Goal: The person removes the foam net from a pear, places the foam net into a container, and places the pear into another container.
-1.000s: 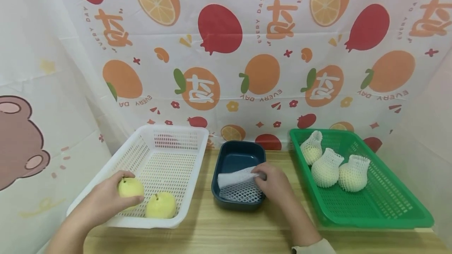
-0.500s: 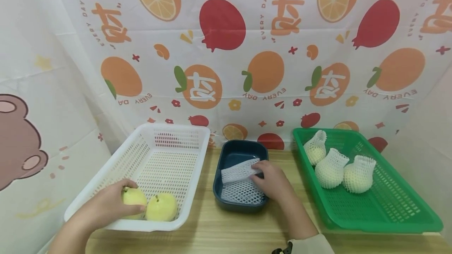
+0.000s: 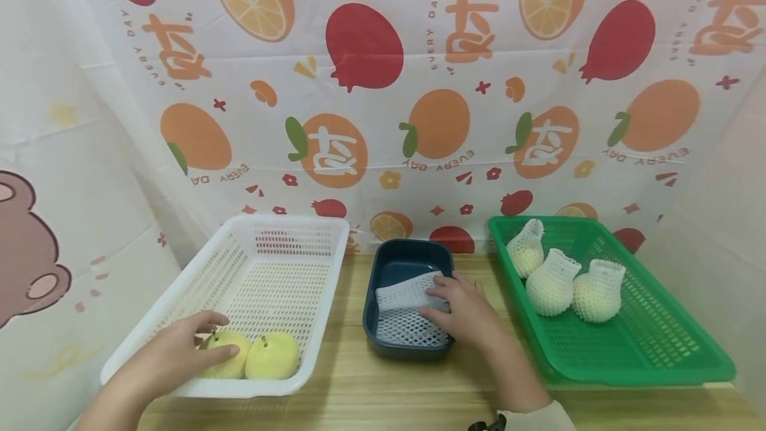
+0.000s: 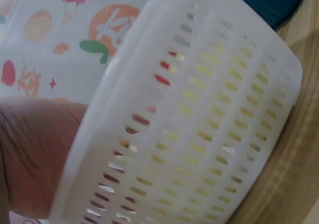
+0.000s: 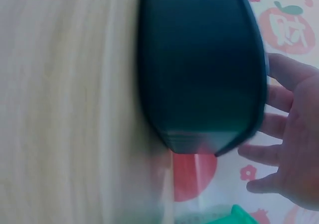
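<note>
Down in the white basket [image 3: 328, 298], the near-left corner is reached into by the left hand [image 3: 179, 354]: thumb and fingers are spread apart around the nearer-left pear [image 3: 233, 368], no grip to be seen, though whether its skin is touched cannot be told. Right beside it, a second pear [image 3: 272, 356] is seated. And over to the navy tray [image 3: 413, 273]! Its right side is covered by the right hand [image 3: 467, 308], fingers parted above the white foam netting [image 3: 413, 329]; light contact can't be judged. On the far right, three net-wrapped pears [image 3: 552, 285] are held in the green basket [image 3: 628, 374].
</note>
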Demonstrator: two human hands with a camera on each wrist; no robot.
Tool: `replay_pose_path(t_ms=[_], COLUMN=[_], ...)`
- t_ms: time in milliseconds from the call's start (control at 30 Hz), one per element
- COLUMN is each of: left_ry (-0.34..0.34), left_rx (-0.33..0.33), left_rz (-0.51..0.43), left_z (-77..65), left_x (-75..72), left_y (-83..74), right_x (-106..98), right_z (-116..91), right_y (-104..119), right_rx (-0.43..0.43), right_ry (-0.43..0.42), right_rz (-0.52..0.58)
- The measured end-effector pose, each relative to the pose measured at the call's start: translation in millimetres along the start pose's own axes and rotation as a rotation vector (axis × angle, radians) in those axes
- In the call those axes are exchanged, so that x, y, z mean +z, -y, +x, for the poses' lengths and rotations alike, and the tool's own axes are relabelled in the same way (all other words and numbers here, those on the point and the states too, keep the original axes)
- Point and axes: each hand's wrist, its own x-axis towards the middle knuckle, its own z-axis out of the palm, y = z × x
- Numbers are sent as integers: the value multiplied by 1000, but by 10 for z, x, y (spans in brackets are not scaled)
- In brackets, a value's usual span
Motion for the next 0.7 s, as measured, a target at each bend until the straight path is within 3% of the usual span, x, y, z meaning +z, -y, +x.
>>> replay_pose_path(t_ms=[167, 333, 400, 533, 600, 700], left_ry=[-119, -284, -383, -585, -636, -645], left_rx=[40, 75, 128, 305, 387, 464], left_rz=[78, 71, 42, 1, -16, -36], left_z=[-86, -201, -226, -237, -228, -175], left_x=[-39, -39, -22, 57, 122, 264], left_y=[-134, -369, -509, -833, -998, -1235], right_x=[-127, -290, -367, -533, -621, -745], right_z=[-69, -151, -200, -324, -388, -476], right_y=[-42, -55, -85, -221, -325, -531], right_rx=[-36, -47, -44, -41, -33, -6], right_ry=[-86, -178, -217, -305, -353, -419], right_rz=[31, 27, 28, 34, 40, 53])
